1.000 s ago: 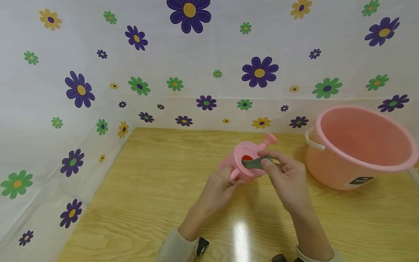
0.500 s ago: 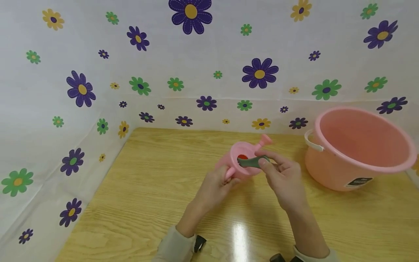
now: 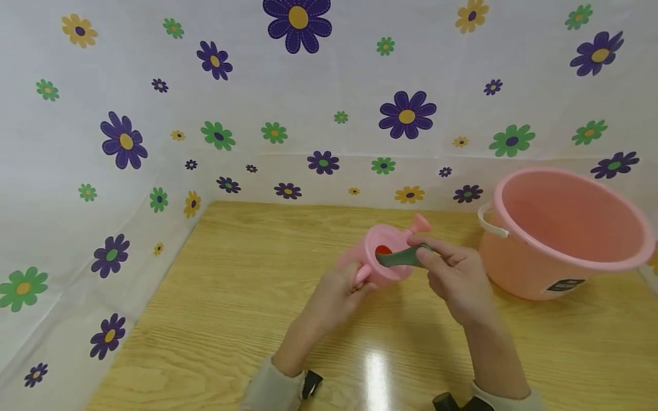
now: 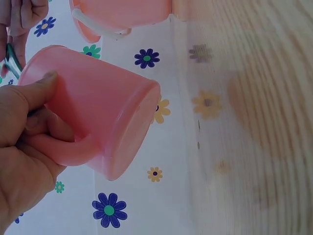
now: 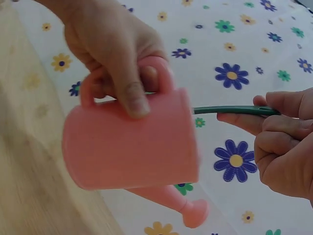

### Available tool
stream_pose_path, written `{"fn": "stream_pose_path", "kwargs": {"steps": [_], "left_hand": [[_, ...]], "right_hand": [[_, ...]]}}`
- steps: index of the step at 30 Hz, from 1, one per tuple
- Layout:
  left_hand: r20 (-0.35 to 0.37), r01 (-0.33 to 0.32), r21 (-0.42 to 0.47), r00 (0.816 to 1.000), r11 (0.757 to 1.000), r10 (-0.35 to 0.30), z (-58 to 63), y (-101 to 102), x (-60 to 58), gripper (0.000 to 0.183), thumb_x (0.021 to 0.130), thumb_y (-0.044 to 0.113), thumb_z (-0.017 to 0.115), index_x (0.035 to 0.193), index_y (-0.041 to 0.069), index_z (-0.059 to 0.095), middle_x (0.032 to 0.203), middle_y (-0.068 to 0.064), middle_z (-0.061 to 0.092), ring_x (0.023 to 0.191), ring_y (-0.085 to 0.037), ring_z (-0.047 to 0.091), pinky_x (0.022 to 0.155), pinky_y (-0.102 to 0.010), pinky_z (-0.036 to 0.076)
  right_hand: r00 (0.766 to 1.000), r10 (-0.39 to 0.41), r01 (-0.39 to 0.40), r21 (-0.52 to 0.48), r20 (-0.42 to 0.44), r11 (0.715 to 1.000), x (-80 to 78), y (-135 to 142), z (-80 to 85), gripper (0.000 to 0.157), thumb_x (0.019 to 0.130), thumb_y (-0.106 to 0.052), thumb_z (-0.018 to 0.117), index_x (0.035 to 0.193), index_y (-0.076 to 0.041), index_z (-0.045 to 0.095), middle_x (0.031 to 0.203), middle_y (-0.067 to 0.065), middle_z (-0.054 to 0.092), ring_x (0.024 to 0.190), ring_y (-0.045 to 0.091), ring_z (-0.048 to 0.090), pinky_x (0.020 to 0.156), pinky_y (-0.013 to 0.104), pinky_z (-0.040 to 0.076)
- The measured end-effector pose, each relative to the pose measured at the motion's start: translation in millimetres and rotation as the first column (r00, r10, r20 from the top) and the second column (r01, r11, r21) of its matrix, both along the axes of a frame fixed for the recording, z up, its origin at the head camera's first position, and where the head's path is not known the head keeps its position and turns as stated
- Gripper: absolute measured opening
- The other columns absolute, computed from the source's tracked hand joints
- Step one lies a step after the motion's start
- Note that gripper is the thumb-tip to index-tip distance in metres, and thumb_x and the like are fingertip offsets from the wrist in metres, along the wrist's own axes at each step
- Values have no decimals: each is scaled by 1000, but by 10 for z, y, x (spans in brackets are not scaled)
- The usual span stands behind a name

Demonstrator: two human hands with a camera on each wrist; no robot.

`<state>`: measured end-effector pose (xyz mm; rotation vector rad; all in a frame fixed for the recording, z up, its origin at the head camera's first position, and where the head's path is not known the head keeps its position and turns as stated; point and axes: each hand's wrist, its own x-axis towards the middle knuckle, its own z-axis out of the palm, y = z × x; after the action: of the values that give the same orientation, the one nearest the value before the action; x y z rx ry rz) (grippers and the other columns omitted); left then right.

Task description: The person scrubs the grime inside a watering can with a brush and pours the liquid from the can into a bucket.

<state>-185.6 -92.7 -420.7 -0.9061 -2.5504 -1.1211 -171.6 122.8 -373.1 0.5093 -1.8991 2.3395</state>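
My left hand [image 3: 329,299] grips the handle of a pink toy watering can [image 5: 132,152], its thumb lying along the can's wall. The can is tipped on its side above the table, its round mouth facing my right hand [image 3: 460,282]. Between thumb and fingers, that hand pinches a flat green handle [image 3: 403,257]. The handle's far end goes in at the can's opening, so the tool's working end is hidden. Something red [image 3: 382,250] shows inside the mouth. A pink sprinkler spout [image 5: 195,213] sticks out from the can, opposite its handle.
A large pink bucket [image 3: 545,279] with a white handle [image 3: 493,222] stands at the right of the wooden table [image 3: 231,285]. Behind and at the left hangs a white sheet [image 3: 308,74] printed with flowers.
The can and both hands shifted slightly left, then a little back right. My right hand and the green handle are now slightly farther right than half a second ago. Both grips stay the same.
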Motion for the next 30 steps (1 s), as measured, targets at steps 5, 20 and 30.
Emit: {"fn": "stream_pose_path", "kwargs": {"steps": [5, 20, 30], "left_hand": [[5, 3, -6, 1000, 1000, -3, -14, -10, 46, 32, 85, 8, 76, 77, 10, 46, 73, 5, 39, 70, -9, 39, 62, -21, 35], [-17, 17, 9, 1000, 1000, -17, -68, 49, 30, 26, 85, 10, 76, 81, 9, 51, 76, 3, 45, 71, -8, 43, 60, -19, 37], [-27, 14, 54, 1000, 998, -13, -44, 94, 52, 27, 85, 8, 77, 82, 8, 50, 74, 5, 41, 68, -6, 40, 57, -17, 35]], "right_hand": [[998, 52, -51, 2, -21, 999, 34, 13, -32, 26, 99, 4, 53, 109, -9, 73, 51, 1, 25, 42, 19, 12, 39, 34, 6], [995, 82, -79, 43, -50, 996, 12, 144, -82, 27, 100, 4, 51, 113, -6, 72, 54, 0, 26, 45, 18, 13, 39, 32, 7], [967, 201, -163, 227, -154, 960, -107, 163, -39, 21, 100, 2, 53, 116, 7, 67, 74, 6, 65, 71, 9, 59, 62, 18, 49]]}}
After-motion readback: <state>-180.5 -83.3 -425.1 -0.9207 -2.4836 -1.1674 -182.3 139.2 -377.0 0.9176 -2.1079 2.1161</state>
